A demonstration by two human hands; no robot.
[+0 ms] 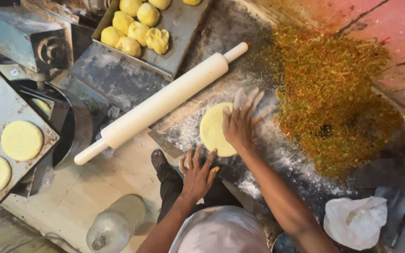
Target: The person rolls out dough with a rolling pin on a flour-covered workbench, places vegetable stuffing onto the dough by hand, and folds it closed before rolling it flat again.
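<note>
Pressing the yellow dough disc (213, 130) flat on the floured metal worktop (277, 159) with right hand (240, 122) fingers released and spread, left hand (198, 173) splayed empty beside it, keeping pressure even, rolling pin (162, 102) lying near.

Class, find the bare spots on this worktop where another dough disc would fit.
Free: the dark strip between the tray and rolling pin, and the floured patch right of the right hand, below the spice heap. Crowded: around the dough disc and left hand.
</note>
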